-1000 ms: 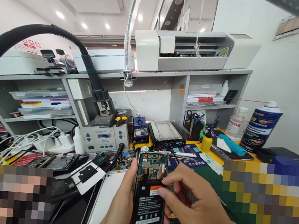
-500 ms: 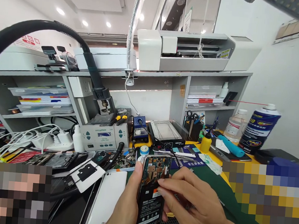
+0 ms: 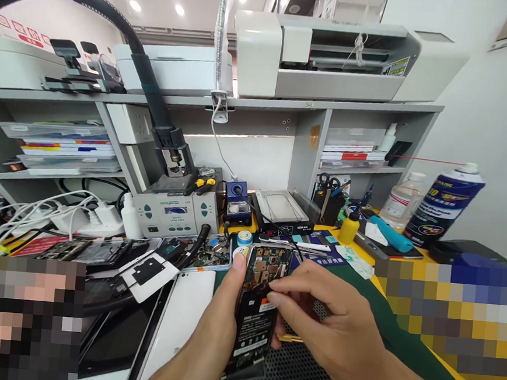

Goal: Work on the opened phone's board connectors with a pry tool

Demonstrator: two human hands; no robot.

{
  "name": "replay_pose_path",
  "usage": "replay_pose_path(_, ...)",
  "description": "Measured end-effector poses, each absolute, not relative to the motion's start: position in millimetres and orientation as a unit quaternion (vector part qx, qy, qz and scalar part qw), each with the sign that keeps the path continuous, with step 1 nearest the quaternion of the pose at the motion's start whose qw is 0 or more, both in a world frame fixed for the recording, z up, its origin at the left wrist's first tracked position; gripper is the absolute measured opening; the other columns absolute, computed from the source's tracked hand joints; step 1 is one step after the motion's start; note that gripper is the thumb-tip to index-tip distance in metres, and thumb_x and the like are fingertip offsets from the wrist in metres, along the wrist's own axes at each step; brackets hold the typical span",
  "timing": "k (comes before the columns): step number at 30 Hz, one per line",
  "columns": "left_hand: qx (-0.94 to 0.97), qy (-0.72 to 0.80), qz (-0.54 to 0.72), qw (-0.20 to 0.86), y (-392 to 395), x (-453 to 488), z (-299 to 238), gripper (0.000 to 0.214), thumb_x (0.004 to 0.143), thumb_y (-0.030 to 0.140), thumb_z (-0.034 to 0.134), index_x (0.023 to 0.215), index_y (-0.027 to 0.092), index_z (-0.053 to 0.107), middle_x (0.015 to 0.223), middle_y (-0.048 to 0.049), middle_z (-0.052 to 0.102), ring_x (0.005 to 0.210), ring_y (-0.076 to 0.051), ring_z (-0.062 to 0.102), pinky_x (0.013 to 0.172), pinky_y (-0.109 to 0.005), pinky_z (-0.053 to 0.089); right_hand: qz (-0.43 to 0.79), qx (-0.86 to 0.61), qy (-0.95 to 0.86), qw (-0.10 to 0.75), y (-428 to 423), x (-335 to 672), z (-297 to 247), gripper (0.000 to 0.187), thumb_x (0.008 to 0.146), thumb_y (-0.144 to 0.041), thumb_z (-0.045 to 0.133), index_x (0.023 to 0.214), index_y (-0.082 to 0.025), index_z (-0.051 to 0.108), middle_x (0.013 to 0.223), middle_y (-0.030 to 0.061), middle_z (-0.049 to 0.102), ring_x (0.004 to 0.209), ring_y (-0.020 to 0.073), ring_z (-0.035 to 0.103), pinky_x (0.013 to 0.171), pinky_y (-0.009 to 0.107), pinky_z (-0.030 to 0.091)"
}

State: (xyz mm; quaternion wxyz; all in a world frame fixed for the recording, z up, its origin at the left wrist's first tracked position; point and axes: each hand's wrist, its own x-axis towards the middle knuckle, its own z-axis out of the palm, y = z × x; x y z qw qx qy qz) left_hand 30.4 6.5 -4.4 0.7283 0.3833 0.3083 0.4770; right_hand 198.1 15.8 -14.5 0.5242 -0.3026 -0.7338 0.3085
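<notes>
My left hand (image 3: pixel 214 321) is wrapped round an opened smartphone (image 3: pixel 235 352), its thumb along the left edge and fingertips showing at the right edge. The phone is held tilted with its inside facing me. A circuit board (image 3: pixel 267 267) with copper-coloured shields fills the upper part, and a black battery (image 3: pixel 254 327) with white print and an orange label lies below. My right hand (image 3: pixel 335 325) has thumb and index finger pinched together at the right side, where board and battery meet. Whatever lies between those fingertips is hidden or too small to name.
A white phone panel (image 3: pixel 182 319) and a dark screen (image 3: pixel 116 337) lie left. Behind stand a hot-air station (image 3: pixel 175 213), a flat heating plate (image 3: pixel 284 210), a yellow bottle (image 3: pixel 348 228) and a spray can (image 3: pixel 445 205). A black perforated mat (image 3: pixel 291 374) lies beneath my hands.
The view has tilted down, so the bench and shelf appear higher. The phone stays in my left hand, and my right fingertips remain pinched at nearly the same spot on it.
</notes>
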Motion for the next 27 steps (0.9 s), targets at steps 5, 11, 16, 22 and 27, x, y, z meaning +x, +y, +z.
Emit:
replay_pose_path(5, 0.38, 0.324, 0.471, 0.727, 6.1, 32.2, -5.2, 0.061, 0.095, 0.065, 0.05, 0.124, 0.014, 0.068, 0.095, -0.0117, 0.077, 0.089, -0.029, 0.071, 0.082, -0.039, 0.056, 0.344, -0.336, -0.716, 0.507, 14.3, 197.1, -7.5, 0.007, 0.094, -0.02, 0.067, 0.094, -0.024, 0.072, 0.078, -0.0034, 0.058, 0.051, 0.0116, 0.071, 0.05, 0.024, 0.063)
replay_pose_path(11, 0.39, 0.34, 0.509, 0.688, 7.4, 32.4, -4.3, 0.062, 0.094, 0.065, 0.053, 0.127, 0.015, 0.067, 0.097, -0.0116, 0.077, 0.094, -0.029, 0.071, 0.089, -0.039, 0.055, 0.354, -0.359, -0.711, 0.49, 14.1, 197.5, -2.5, 0.007, 0.093, -0.022, 0.069, 0.087, -0.022, 0.072, 0.072, -0.0045, 0.06, 0.048, 0.0119, 0.072, 0.054, 0.024, 0.061)
replay_pose_path(16, 0.395, 0.345, 0.515, 0.678, 11.2, 31.1, -8.1, 0.063, 0.091, 0.064, 0.06, 0.128, 0.014, 0.067, 0.099, -0.0128, 0.077, 0.096, -0.029, 0.071, 0.091, -0.041, 0.055, 0.384, -0.363, -0.701, 0.478, 13.4, 199.0, -0.6, 0.011, 0.093, -0.024, 0.069, 0.083, -0.021, 0.071, 0.077, -0.0039, 0.06, 0.051, 0.0134, 0.074, 0.053, 0.024, 0.059)
replay_pose_path(22, 0.385, 0.356, 0.507, 0.683, 13.4, 33.1, -13.9, 0.063, 0.092, 0.066, 0.055, 0.124, 0.014, 0.068, 0.097, -0.0131, 0.077, 0.093, -0.028, 0.072, 0.087, -0.04, 0.057, 0.418, -0.373, -0.689, 0.46, 14.1, 198.7, 3.4, 0.017, 0.094, -0.028, 0.068, 0.079, -0.019, 0.069, 0.076, -0.0035, 0.058, 0.052, 0.0145, 0.073, 0.056, 0.028, 0.06)
replay_pose_path(27, 0.393, 0.377, 0.505, 0.67, 12.6, 35.1, -10.6, 0.07, 0.085, 0.072, 0.06, 0.12, 0.013, 0.071, 0.095, -0.013, 0.078, 0.091, -0.029, 0.072, 0.085, -0.039, 0.057, 0.42, -0.371, -0.694, 0.453, 13.7, 199.6, 3.4, 0.019, 0.095, -0.028, 0.067, 0.078, -0.019, 0.067, 0.076, -0.0042, 0.058, 0.053, 0.0144, 0.074, 0.064, 0.03, 0.061)
